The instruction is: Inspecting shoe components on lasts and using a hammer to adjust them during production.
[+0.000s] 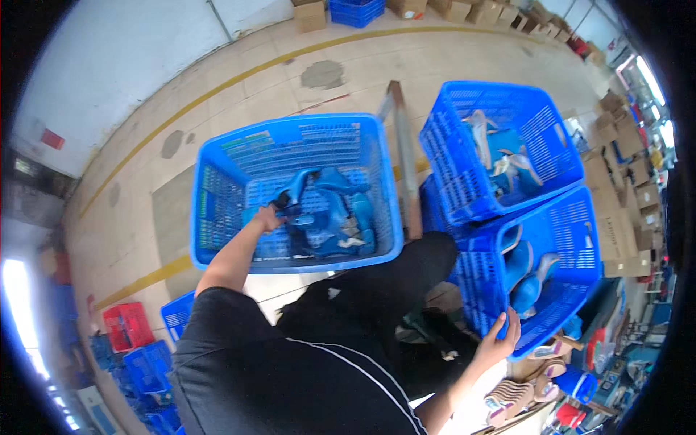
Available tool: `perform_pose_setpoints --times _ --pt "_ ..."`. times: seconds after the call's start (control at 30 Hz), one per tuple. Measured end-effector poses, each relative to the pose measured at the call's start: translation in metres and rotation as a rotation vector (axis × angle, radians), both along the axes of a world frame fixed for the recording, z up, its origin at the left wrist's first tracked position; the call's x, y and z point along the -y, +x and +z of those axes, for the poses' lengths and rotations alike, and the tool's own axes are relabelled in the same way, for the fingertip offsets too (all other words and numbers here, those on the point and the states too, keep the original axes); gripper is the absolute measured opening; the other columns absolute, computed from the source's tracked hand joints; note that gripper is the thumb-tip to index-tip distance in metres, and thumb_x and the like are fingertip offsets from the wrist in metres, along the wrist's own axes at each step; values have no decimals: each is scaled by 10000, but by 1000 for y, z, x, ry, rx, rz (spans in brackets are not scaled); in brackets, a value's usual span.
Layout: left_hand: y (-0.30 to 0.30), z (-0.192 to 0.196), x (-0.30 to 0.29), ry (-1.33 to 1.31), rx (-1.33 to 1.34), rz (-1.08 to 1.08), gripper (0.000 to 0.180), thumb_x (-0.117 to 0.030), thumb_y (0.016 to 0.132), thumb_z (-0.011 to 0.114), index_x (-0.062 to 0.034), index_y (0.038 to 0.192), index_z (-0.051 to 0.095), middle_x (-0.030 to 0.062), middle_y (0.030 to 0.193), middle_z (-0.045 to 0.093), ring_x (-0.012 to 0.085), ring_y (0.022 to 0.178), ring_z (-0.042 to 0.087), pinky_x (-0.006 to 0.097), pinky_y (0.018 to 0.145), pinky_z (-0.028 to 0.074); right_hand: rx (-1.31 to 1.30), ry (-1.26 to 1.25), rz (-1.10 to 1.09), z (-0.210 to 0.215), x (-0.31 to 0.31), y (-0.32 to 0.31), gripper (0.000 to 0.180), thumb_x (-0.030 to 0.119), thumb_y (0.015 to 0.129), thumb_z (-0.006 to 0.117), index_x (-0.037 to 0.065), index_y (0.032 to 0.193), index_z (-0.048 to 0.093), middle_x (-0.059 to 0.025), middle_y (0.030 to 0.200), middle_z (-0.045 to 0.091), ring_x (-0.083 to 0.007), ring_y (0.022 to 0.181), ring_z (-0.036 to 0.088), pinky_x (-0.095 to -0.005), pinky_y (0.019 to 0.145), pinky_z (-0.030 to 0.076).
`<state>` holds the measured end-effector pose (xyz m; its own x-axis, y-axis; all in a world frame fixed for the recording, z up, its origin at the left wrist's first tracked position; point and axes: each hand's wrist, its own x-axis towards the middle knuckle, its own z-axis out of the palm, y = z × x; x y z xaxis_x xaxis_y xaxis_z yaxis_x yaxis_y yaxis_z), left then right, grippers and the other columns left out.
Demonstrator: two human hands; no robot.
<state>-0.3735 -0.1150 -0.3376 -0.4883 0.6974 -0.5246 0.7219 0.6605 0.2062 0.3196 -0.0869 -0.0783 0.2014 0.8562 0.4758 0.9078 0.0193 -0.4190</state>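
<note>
My left hand (269,218) reaches into a large light-blue plastic basket (290,267), its fingers closed round the dark end of a blue shoe-shaped piece (297,185). Several more glossy blue shoe-shaped pieces (335,206) lie on the basket's floor, a few with pale parts. Over at the right, my right hand (505,335) grips the near rim of a darker blue basket (475,279). Inside that one are several blue shoe-shaped pieces with pale edges (528,290).
Behind the right basket stands another blue basket (444,174) holding blue and pale pieces. A metal post (407,167) rises beside the large basket. Pale soles (510,397) are stacked at lower right. Red (127,325) and blue crates (148,366) stand at lower left, cartons (623,239) at far right.
</note>
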Motion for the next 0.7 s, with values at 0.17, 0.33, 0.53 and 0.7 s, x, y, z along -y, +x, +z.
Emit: perform_pose_setpoints --times 0.17,0.33,0.53,0.7 --pt "-95 -37 102 -359 -30 -165 914 -596 814 832 51 1402 564 315 1422 623 448 1330 604 502 1103 516 -951 -467 165 -38 69 4 580 434 1140 504 -59 1433 591 -197 1285 730 -281 1184 671 -434 1117 461" --pt "-106 -83 125 -170 71 80 1011 -488 720 969 -9 1487 518 236 1466 621 377 1304 633 465 1047 554 -1041 -416 200 -57 115 -13 629 506 1148 418 -44 1391 604 -170 1303 690 -271 1305 594 -433 1185 376" --pt "-108 -110 127 3 216 -173 1058 -635 726 898 -164 1577 483 203 1637 439 378 1463 488 507 1214 397 -919 -418 -91 -54 103 -37 410 354 1140 551 -24 1161 707 -91 1149 708 -152 1033 626 -312 1016 449" --pt "-106 -119 121 -568 92 -31 1059 -729 737 835 -171 1579 515 163 1585 544 362 1477 495 599 1246 266 -949 -350 -145 -61 99 -45 418 355 1142 550 -32 1117 704 -69 1060 690 -139 978 597 -306 979 443"
